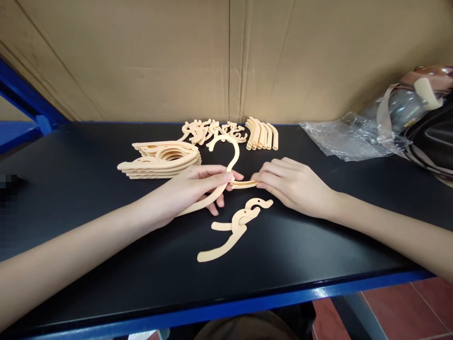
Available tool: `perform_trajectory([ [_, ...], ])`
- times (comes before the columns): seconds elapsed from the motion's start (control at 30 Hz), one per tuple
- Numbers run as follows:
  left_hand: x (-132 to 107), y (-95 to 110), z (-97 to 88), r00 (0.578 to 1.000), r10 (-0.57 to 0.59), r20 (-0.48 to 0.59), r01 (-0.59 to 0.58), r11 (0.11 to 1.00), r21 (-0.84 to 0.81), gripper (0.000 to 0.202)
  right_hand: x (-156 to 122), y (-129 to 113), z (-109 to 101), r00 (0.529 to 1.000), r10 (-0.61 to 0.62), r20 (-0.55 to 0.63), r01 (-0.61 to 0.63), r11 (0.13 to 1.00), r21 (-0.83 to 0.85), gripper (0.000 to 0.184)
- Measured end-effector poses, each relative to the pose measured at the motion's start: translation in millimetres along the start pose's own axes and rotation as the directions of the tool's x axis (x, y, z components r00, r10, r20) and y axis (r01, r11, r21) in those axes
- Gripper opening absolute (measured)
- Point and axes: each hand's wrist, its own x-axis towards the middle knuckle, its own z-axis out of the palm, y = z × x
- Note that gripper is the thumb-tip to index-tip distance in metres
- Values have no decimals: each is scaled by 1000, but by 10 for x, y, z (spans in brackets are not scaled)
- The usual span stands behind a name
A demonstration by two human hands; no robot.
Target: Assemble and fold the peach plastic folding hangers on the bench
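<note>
My left hand [193, 189] is closed around a cream plastic hook piece [226, 146] whose curved hook rises behind my fingers. My right hand [293, 184] pinches a short cream arm piece [244, 184] that meets the hook piece between my two hands. Just in front of my hands, a loose pair of joined cream arm pieces [235, 229] lies flat on the black tabletop [88, 236].
A stack of assembled cream hangers [161, 160] lies behind my left hand. Further back are several small hook parts [208, 130] and a row of curved arm parts [262, 134]. A crumpled clear plastic bag [348, 137] and a dark bag [430, 132] sit at the right. A cardboard wall stands behind.
</note>
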Motion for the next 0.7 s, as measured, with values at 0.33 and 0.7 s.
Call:
perform_trajectory([
  [0.33, -14, 43, 17, 999, -51, 13, 52, 998, -33, 23, 15, -26, -17, 1000, 13, -12, -13, 1000, -13, 34],
  [0.7, 5, 27, 7, 996, -84, 27, 85, 996, -38, 22, 10, -29, -14, 998, 15, -63, -18, 999, -43, 34],
])
